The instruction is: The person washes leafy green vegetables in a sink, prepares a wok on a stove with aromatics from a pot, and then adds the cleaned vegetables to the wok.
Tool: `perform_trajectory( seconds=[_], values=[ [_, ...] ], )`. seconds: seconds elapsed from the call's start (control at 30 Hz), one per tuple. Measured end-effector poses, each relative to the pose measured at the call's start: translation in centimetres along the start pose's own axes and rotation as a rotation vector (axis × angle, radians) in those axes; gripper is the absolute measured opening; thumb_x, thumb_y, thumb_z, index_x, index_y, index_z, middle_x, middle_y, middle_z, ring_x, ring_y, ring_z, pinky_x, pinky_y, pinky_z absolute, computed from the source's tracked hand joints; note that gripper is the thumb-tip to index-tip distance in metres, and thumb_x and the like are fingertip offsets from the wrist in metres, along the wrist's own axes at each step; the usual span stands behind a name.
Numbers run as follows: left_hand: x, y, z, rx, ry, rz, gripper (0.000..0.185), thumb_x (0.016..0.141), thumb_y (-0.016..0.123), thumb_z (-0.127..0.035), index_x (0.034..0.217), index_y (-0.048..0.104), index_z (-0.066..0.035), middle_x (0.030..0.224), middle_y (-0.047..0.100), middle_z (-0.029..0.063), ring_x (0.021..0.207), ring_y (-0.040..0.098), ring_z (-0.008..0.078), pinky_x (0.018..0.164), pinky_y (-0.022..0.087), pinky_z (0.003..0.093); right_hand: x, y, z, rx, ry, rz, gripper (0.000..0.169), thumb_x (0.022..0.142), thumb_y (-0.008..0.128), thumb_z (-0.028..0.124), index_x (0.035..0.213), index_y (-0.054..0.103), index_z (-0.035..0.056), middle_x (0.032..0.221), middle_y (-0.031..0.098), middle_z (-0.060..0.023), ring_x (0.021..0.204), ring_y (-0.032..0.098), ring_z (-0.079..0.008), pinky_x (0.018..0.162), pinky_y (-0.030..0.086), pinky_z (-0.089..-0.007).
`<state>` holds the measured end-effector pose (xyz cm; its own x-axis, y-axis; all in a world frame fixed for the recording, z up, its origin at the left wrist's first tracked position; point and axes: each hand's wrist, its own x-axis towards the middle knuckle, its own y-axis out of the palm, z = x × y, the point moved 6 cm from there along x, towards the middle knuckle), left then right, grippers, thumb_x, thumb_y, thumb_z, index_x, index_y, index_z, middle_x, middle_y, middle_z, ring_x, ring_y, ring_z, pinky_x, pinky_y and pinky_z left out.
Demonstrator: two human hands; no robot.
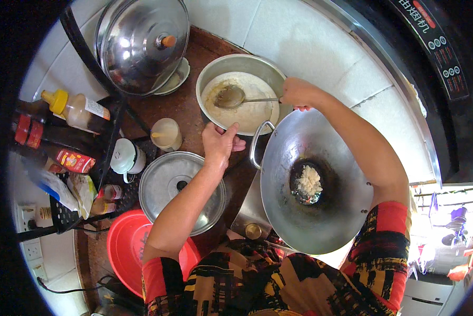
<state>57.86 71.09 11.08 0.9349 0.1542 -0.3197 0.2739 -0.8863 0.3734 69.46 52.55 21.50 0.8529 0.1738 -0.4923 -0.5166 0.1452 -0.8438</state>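
My right hand (299, 93) grips the handle of a metal ladle (230, 96), whose bowl rests on a pale, solid-looking mass (256, 118) inside a deep metal pot (242, 59). Around the ladle the mass has a scraped, uneven surface. My left hand (220, 143) is at the pot's near rim, thumb against the edge and fingers partly hidden, apparently steadying it. Right of the pot, a large metal wok (331, 229) holds a whitish lump (309, 181) at its bottom, with a shiny wet patch beside it. The wok's loop handle (256, 146) is close to the pot.
A flat metal lid (157, 185) lies under my left forearm, near a red basin (126, 237). A domed lid (138, 43) leans at the back left. A black rack (114, 126) carries several bottles (78, 110). A jar (166, 134) and enamel mug (126, 156) stand nearby; a range hood (453, 130) overhangs the right.
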Motion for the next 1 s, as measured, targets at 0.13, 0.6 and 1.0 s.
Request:
perform_trajectory(
  seconds=[0.13,0.6,1.0],
  values=[
    [-0.1,0.1,-0.3,-0.020,0.030,-0.006,0.026,0.079,0.066,-0.006,0.083,0.042,0.003,0.063,0.052,0.0110,0.047,0.059,0.0219,0.040,0.055,0.0359,0.5,0.4,0.4,-0.049,-0.025,-0.063,0.037,0.077,0.060,0.020,0.050,0.047,-0.0012,0.044,0.047,-0.0107,0.035,0.048,-0.0203,0.032,0.037,-0.0352],
    [0.0,0.3,-0.3,-0.029,0.024,0.046,0.025,0.079,0.066,-0.005,0.088,0.044,0.004,0.064,0.053,0.0095,0.046,0.059,0.0208,0.041,0.056,0.0352,-1.7,0.2,-1.5,0.261,-0.034,-0.017,0.024,0.080,0.063,0.018,0.066,0.051,0.0017,0.049,0.049,-0.0070,0.035,0.044,-0.0141,0.030,0.031,-0.0309],
    [0.2,0.1,-0.5,0.016,0.044,0.024,0.028,0.078,0.066,-0.005,0.085,0.041,0.003,0.063,0.054,0.0122,0.048,0.060,0.0236,0.042,0.057,0.0367,-7.1,-0.4,-3.4,0.362,-0.048,-0.118,0.022,0.082,0.064,0.017,0.071,0.055,0.0007,0.050,0.052,-0.0063,0.036,0.045,-0.0116,0.029,0.032,-0.0277]
  ],
)
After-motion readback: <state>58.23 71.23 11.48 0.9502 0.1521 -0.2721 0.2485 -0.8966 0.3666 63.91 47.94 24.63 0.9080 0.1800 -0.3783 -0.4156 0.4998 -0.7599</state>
